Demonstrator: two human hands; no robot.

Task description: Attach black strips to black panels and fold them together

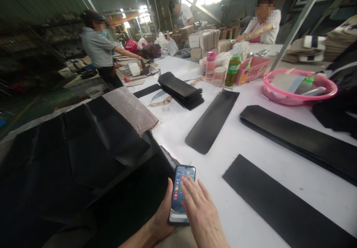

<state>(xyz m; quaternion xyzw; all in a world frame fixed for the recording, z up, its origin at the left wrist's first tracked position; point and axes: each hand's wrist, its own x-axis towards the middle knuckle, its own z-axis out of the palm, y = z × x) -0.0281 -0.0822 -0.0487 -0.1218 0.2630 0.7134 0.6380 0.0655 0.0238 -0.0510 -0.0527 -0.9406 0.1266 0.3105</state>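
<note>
Your left hand (162, 221) clasps the phone (181, 197) — hold it steady; your right hand (201, 212), fingers spread and empty, rests on it — tap lightly.

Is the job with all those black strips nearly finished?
Looks done: one neat stack of black sheets farther up the table. In hand: only the phone, held by the left hand while the right hand touches its screen. Seemingly left: loose black strips lying flat and apart on the white top, none being touched.
</note>
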